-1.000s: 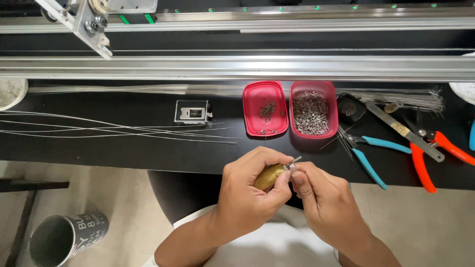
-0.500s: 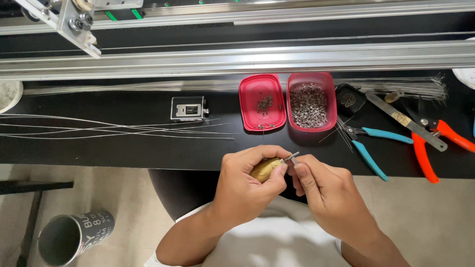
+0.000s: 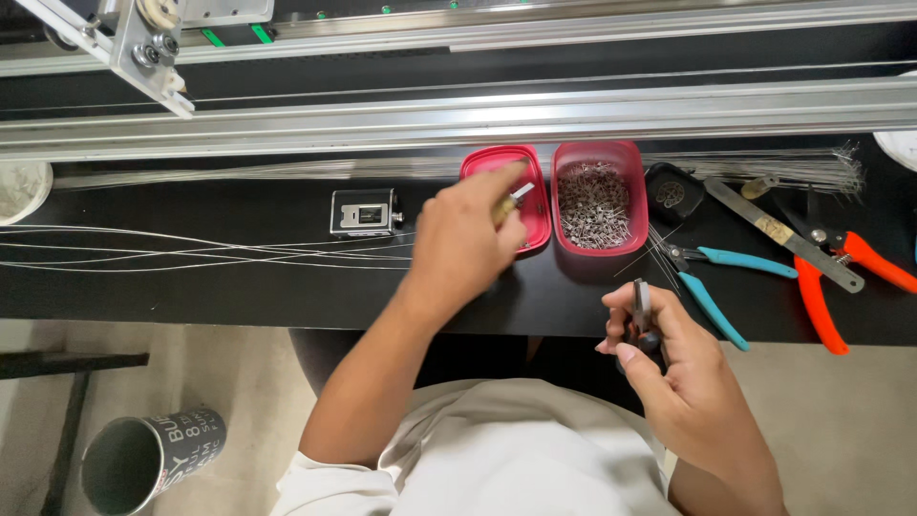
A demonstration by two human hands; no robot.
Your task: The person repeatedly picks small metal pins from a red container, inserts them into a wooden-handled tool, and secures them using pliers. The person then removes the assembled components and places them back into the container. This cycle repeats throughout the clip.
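Note:
My left hand (image 3: 463,239) reaches out over the left red tray (image 3: 478,164) and pinches a small yellowish piece with a metal tip (image 3: 508,203) above it. My right hand (image 3: 669,373) stays near my body at the black table's (image 3: 239,296) front edge, closed on small metal tweezers (image 3: 640,308) that point up. The right red tray (image 3: 594,205) holds several small metal parts.
Blue-handled pliers (image 3: 721,287), orange-handled cutters (image 3: 841,282) and a metal ruler (image 3: 778,232) lie at the right. Thin wires (image 3: 191,248) stretch across the left. A small metal block (image 3: 363,212) sits mid-table. Aluminium rails (image 3: 478,119) run along the back. A cup (image 3: 148,459) lies on the floor.
My hands were together near my body, working on the small piece. They have parted: the left hand carried the piece forward over the left tray, the right stayed back with the tweezers.

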